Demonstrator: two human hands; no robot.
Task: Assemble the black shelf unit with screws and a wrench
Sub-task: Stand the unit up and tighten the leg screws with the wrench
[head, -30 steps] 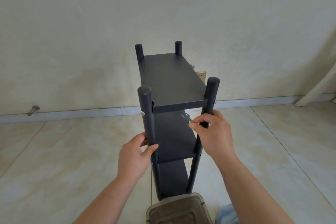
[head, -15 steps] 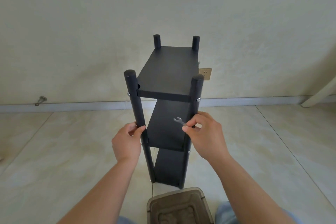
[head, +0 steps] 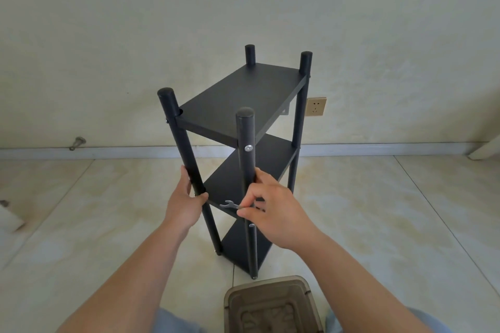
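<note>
Matt black shelf unit (head: 238,94), metal wrench (head: 229,204)

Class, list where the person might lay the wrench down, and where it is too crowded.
Free: the top board between the four posts, and bare floor tiles right of the shelf unit. Crowded: the middle board, where left hand, right hand and wrench meet.

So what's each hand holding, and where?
Left hand grips the shelf unit's front-left post mid-height; right hand pinches the wrench by its handle.

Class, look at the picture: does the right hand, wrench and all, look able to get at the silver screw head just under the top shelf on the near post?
Probably yes. The right hand holds the wrench low on that post; the screw head faces outward, uncovered, nothing between.
</note>
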